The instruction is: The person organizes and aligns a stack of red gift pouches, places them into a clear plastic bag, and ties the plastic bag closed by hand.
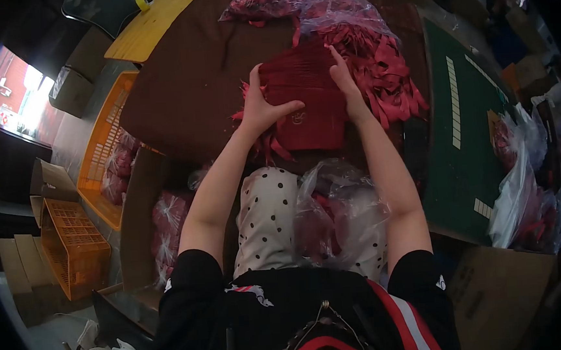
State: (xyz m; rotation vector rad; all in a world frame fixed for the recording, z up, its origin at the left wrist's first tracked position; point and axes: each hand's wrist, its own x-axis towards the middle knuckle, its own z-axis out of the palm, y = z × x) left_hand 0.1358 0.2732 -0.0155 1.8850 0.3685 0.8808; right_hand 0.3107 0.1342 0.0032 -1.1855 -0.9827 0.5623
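Observation:
A stack of dark red, flat pouch-like pieces (313, 130) lies at the near edge of the brown-covered table, with a small pale mark on the top one. My left hand (264, 108) holds the stack's left side, its thumb stretched across the top and its fingers pointing up along the edge. Against the right side rests my right hand (347, 86), fingers upright, so the stack sits between both hands. Loose red ribbons (384, 80) are heaped just beyond my right hand. More red strips stick out beside my left wrist. The undersides of the fingers are hidden.
Clear plastic bags (337, 5) with red pieces lie at the table's far side. Another plastic bag (334, 204) rests on my lap. Orange crates (77, 248) stand at left, near a cardboard box (144, 230) of bagged red goods. A green board (445, 163) is at right.

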